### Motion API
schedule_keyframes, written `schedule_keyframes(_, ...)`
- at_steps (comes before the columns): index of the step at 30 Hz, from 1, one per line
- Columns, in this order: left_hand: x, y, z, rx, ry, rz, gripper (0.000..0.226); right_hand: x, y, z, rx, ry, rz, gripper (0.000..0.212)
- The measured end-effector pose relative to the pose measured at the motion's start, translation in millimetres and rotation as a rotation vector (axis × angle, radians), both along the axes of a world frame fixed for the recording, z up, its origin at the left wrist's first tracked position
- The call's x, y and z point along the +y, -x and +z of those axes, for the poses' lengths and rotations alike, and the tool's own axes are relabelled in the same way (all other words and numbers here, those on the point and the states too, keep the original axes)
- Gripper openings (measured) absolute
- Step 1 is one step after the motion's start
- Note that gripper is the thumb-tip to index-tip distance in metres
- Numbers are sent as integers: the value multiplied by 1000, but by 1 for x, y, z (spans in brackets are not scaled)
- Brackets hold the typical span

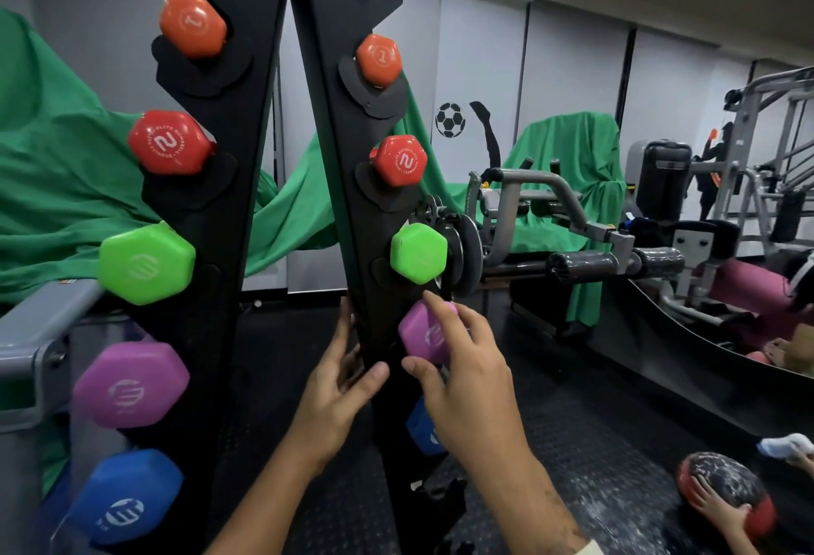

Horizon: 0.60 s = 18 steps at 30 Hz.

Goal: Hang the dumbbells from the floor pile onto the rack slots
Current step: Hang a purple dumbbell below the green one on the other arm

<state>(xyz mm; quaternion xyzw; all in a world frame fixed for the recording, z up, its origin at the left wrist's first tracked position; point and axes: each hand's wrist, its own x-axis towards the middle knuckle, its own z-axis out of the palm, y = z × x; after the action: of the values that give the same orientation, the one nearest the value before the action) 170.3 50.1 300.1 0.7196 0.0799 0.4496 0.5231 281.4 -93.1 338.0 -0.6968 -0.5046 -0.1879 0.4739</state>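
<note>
Your right hand [462, 360] curls its fingers [440, 308] around the purple dumbbell [425, 336] head at the rack [370, 290] slot. Your left hand [339, 382] is released against the upright. Judge it rigid, dense, slick-coated; grip the head's flats.
</note>
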Motion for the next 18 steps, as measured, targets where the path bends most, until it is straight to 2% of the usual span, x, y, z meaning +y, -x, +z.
schedule_keyframes(4, 8, -3, -4, 52, -68, 78, 91, 4, -1, -1, -6, -11, -33, 79)
schedule_keyframes(13, 19, -6, -10, 60, -123, 159, 86, 12, 0, -3, 22, -18, -71, 80)
schedule_keyframes(18, 12, -1, -5, 160, -172, 171, 91, 9, 0, 2, 44, -28, -51, 79)
